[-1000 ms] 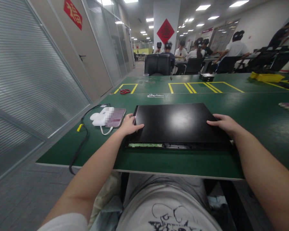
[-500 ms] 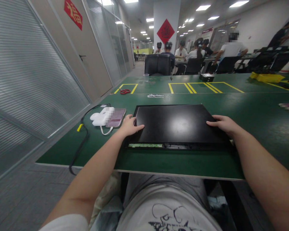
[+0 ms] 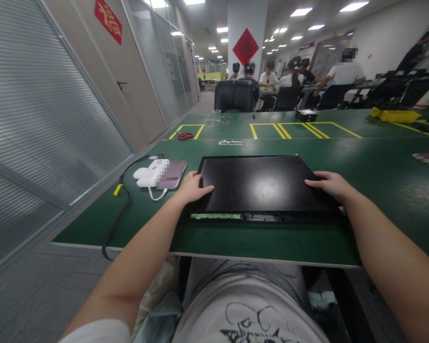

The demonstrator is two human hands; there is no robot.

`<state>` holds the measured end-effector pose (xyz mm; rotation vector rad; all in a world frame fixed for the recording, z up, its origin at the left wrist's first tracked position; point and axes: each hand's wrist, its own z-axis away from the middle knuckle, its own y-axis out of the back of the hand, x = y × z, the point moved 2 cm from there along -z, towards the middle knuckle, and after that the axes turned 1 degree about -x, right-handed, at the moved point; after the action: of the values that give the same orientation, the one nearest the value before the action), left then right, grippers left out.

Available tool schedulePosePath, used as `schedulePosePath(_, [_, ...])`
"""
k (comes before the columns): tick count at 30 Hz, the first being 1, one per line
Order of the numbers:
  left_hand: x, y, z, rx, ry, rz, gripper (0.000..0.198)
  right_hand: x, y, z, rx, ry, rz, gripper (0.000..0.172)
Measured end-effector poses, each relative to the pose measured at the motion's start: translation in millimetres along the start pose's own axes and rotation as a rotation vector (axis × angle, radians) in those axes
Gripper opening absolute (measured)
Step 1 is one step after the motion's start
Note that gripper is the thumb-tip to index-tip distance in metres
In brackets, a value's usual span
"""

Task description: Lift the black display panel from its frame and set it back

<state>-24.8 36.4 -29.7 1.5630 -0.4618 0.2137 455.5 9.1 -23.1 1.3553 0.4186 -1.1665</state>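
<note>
A black flat screen panel lies face up on the green table in front of me. Along its near edge a strip of green circuit board is exposed. My left hand grips the panel's left side, thumb over the top and the other fingers at the edge, partly hidden. On the opposite side my right hand holds the right edge the same way, its thumb resting on the dark surface and its lower fingers out of sight.
Left of the panel lie a phone, a white device and a black cable. Farther back are red-handled scissors, small white pieces, a clear cup, a black box and a yellow object. People sit beyond.
The panel's far right corner and my right hand have shifted very slightly left. Both hands keep their hold, and the rest looks the same.
</note>
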Motion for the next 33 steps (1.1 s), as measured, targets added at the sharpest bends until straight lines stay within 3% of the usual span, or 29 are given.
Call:
schedulePosePath(10, [3.0,0.2,0.9,-0.005,0.005,-0.034,0.081,1.6,1.8,-1.2,0.160,0.034,0.013,0.041])
schedulePosePath(18, [3.3,0.1,1.3,-0.022,0.013,-0.051,0.086,6.8,4.5,-8.5,0.187,0.003,-0.037,0.039])
schedulePosePath(25, [-0.2,-1.5,-0.4,0.011,-0.007,-0.021,0.076,3.2,4.0,-7.9,0.036,0.157,-0.120,0.025])
schedulePosePath(33, [-1.3,-0.3,1.2,0.008,-0.010,-0.030,0.076,10.0,7.4,-18.3,0.042,0.171,-0.104,0.026])
